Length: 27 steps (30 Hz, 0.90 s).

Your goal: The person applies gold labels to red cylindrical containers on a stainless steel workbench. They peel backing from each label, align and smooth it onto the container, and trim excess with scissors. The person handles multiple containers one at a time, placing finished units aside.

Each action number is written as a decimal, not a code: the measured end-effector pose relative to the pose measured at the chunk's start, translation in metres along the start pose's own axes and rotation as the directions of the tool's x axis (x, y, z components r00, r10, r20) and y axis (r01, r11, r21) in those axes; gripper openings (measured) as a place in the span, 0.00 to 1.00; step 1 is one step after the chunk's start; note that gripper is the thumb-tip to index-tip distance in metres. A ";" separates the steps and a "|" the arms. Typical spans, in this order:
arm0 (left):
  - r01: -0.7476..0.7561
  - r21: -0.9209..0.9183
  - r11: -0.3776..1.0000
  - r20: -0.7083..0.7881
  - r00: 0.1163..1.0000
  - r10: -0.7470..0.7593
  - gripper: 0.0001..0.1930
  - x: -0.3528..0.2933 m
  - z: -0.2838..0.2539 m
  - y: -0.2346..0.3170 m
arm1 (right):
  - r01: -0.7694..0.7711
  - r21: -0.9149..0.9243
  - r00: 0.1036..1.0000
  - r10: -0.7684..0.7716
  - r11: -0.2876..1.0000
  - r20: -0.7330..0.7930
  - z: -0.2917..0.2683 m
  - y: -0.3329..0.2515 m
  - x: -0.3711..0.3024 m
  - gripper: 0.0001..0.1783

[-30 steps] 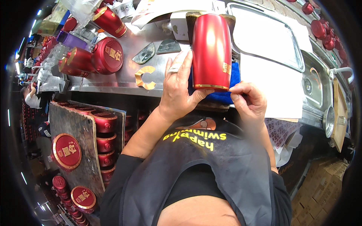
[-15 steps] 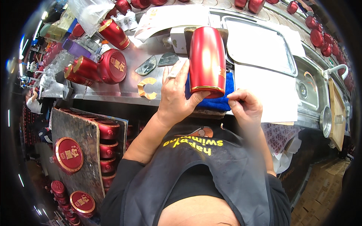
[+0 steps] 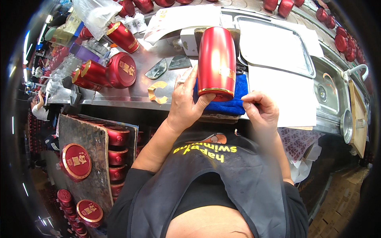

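A glossy red bottle (image 3: 216,59) with gold trim and gold markings lies lengthwise, its gold-ringed end toward me. My left hand (image 3: 183,101) grips it from the left side, thumb across the near end and fingers along its flank. Beneath it a blue towel (image 3: 241,89) shows on both sides. Just right of the bottle, apart from it, is my right hand (image 3: 262,111), thumb and forefinger pinched together; anything between them is too small to make out. A C-shaped gold piece (image 3: 158,92) rests on the metal table left of my left hand.
Dark glass-like shards (image 3: 156,69) lie beyond the gold piece. Several red bottles (image 3: 122,70) stand and lie at the left. A white-lined tray (image 3: 276,43) and a sink (image 3: 325,93) are on the right. Below left stands a rack (image 3: 85,133) of red containers.
Red containers along the far belt have shifted to the right. The view has turned slightly. Both hands keep nearly the same pose around and beside the bottle.
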<state>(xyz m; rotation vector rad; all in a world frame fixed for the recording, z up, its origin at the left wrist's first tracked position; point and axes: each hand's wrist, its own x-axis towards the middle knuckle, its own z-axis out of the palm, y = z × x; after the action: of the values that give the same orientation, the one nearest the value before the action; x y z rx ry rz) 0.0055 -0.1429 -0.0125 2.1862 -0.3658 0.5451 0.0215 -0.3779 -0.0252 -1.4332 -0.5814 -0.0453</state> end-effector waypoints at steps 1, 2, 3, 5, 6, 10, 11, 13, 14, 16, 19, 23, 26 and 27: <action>0.011 -0.024 1.000 0.004 1.000 -0.011 0.42 0.000 0.000 -0.001 | 0.000 0.004 1.000 0.000 1.000 0.001 0.000 0.000 0.000 0.08; 0.046 -0.054 0.998 0.022 0.999 -0.045 0.41 -0.001 -0.001 -0.001 | 0.001 0.007 1.000 -0.001 1.000 0.002 0.000 0.000 0.000 0.08; 0.082 -0.084 0.993 0.041 0.996 -0.079 0.41 -0.002 -0.002 -0.002 | -0.012 0.008 1.000 0.012 1.000 -0.004 0.001 0.000 0.001 0.08; 0.133 -0.145 0.980 0.068 0.990 -0.124 0.39 -0.004 -0.003 -0.003 | -0.005 0.020 1.000 0.005 1.000 0.000 0.001 0.000 0.002 0.07; 0.146 -0.177 0.973 0.073 0.988 -0.135 0.38 -0.005 -0.002 -0.003 | -0.010 0.028 1.000 0.010 1.000 -0.003 0.001 -0.001 0.002 0.07; 0.145 -0.195 0.970 0.063 0.989 -0.135 0.37 -0.008 0.000 -0.005 | 0.003 -0.010 1.000 -0.003 1.000 -0.005 0.000 -0.001 0.003 0.07; 0.153 -0.210 0.966 0.075 0.987 -0.140 0.37 -0.009 0.000 -0.006 | -0.005 -0.009 1.000 0.005 1.000 -0.003 0.000 -0.001 0.003 0.07; 0.174 -0.233 0.957 0.086 0.984 -0.158 0.37 -0.010 -0.001 -0.007 | -0.015 -0.007 1.000 0.015 1.000 -0.005 0.000 -0.002 0.003 0.07; 0.173 -0.225 0.959 0.098 0.983 -0.155 0.37 -0.010 0.000 -0.008 | -0.018 -0.006 1.000 0.018 1.000 -0.008 0.000 -0.002 0.003 0.07; 0.177 -0.221 0.959 0.105 0.982 -0.157 0.38 -0.009 0.000 -0.009 | -0.026 -0.007 1.000 0.026 1.000 -0.014 0.001 -0.003 0.004 0.07; -0.051 0.135 0.989 0.054 0.998 0.044 0.42 -0.006 0.001 -0.010 | -0.052 -0.024 0.999 0.052 0.998 0.001 0.002 -0.006 0.004 0.07; -0.115 0.327 0.938 0.064 0.993 0.099 0.47 -0.009 0.006 -0.004 | -0.083 -0.072 0.995 0.087 0.994 0.052 0.003 -0.010 0.005 0.08; -0.144 0.420 0.896 0.053 0.990 0.134 0.49 -0.010 0.009 -0.001 | -0.051 -0.110 0.996 0.058 0.993 0.061 0.006 -0.008 0.008 0.08; -0.151 0.398 0.905 0.047 0.988 0.144 0.49 -0.010 0.010 -0.001 | -0.049 -0.129 0.996 0.058 0.990 0.064 0.007 -0.006 0.009 0.08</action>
<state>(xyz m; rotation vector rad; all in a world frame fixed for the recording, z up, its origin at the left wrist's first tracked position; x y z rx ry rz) -0.0002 -0.1495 -0.0236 2.5735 -0.4640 0.7393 0.0246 -0.3700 -0.0156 -1.5781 -0.6038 0.0087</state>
